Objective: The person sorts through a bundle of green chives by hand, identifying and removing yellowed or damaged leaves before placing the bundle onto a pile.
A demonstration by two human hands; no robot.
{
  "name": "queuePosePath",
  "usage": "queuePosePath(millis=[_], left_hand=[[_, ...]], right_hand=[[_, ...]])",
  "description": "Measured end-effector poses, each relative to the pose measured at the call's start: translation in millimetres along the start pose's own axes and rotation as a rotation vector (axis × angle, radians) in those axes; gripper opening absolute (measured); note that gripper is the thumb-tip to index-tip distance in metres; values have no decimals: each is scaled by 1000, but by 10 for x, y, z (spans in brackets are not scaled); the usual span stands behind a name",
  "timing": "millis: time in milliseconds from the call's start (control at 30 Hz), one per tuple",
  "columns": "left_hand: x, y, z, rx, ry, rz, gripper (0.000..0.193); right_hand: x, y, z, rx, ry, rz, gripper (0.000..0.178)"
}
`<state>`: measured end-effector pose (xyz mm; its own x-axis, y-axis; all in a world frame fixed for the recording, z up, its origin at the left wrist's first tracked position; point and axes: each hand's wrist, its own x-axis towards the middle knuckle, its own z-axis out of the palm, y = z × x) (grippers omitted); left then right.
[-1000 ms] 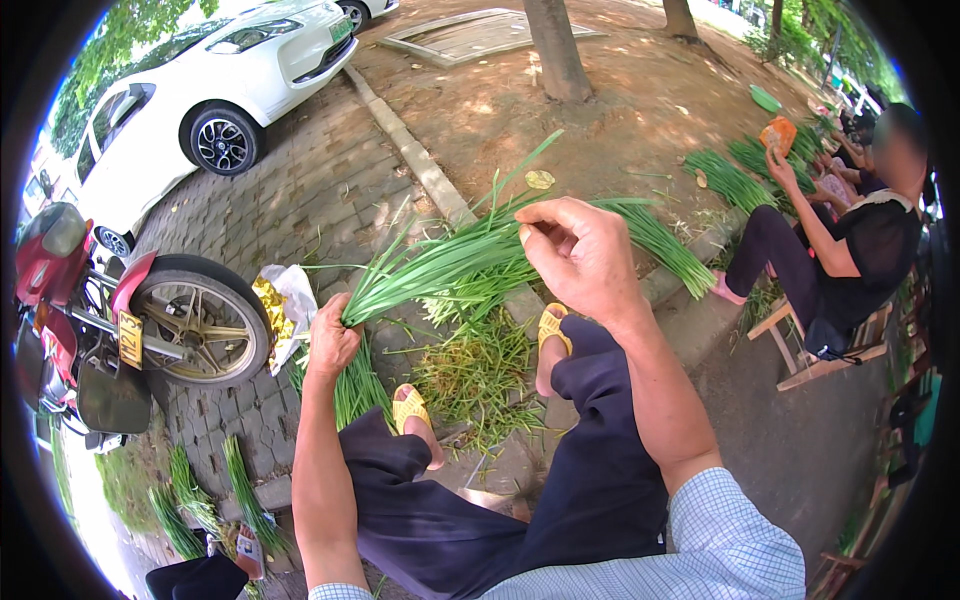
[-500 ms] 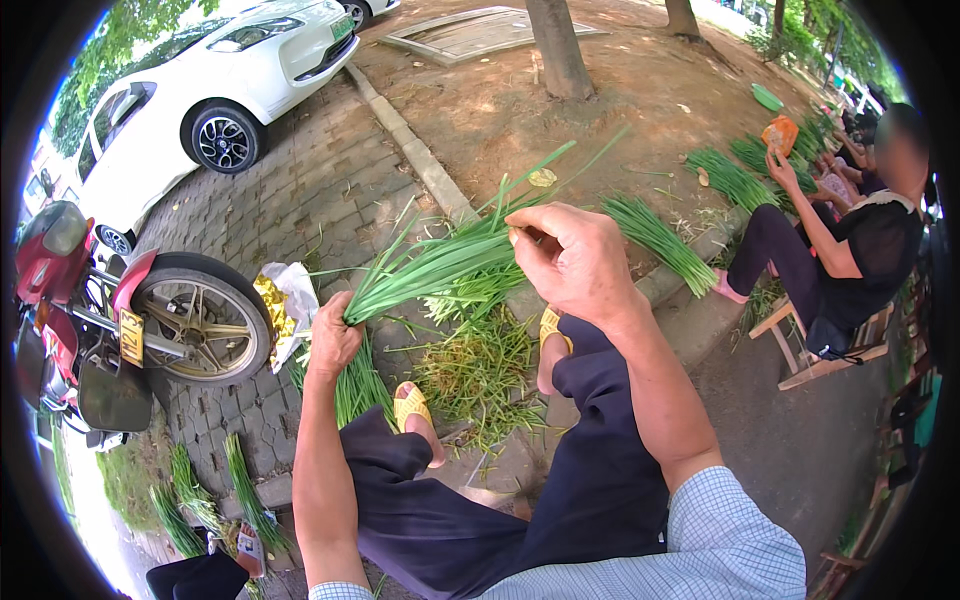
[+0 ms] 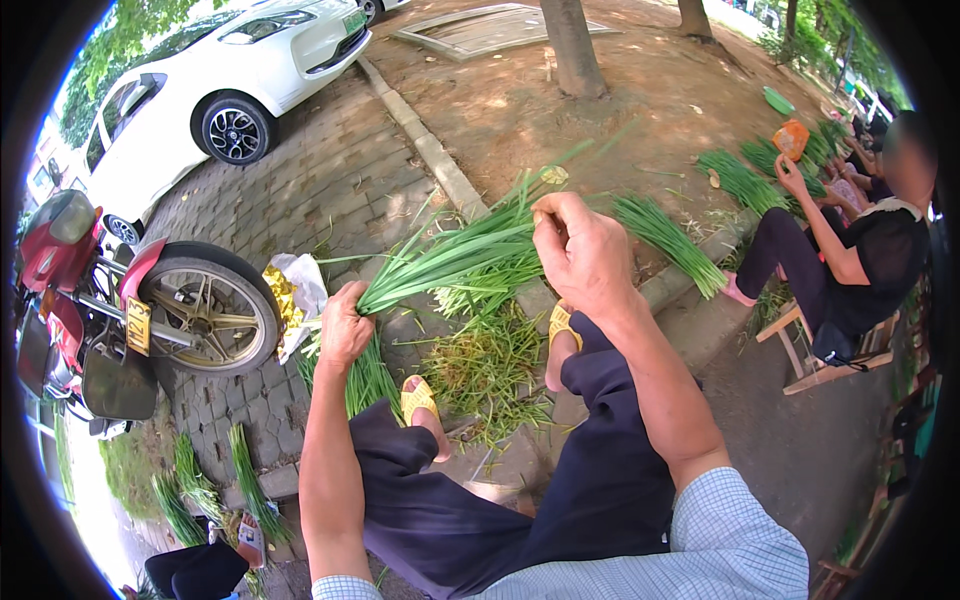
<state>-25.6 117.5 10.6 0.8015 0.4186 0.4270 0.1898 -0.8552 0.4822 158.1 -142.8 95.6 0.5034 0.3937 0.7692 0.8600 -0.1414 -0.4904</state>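
Single head-worn fisheye, looking steeply down at lap, pavement [image 3: 330, 190] (rim bent, perhaps vignetted).

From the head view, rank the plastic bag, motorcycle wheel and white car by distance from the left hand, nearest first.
1. Plastic bag, just left of the left hand.
2. Motorcycle wheel, farther left.
3. White car, far up-left on the paving.

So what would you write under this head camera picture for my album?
Seated outdoors, the left hand grips a bunch of long green leaves while the right hand pinches their tips.
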Motion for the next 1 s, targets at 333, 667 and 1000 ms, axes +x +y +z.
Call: queuePosePath(millis=[333,667,1000], left_hand=[[-14,-38,-55,2,67,-21,24],[-45,-43,-93,28,143,-94,23],[-69,3,-27,-181,40,-255,15]], right_hand=[[56,4,-232,816,27,414,18],[-85,-122,-216,691,-761,337,20],[-311,-43,360,232,-822,96,10]])
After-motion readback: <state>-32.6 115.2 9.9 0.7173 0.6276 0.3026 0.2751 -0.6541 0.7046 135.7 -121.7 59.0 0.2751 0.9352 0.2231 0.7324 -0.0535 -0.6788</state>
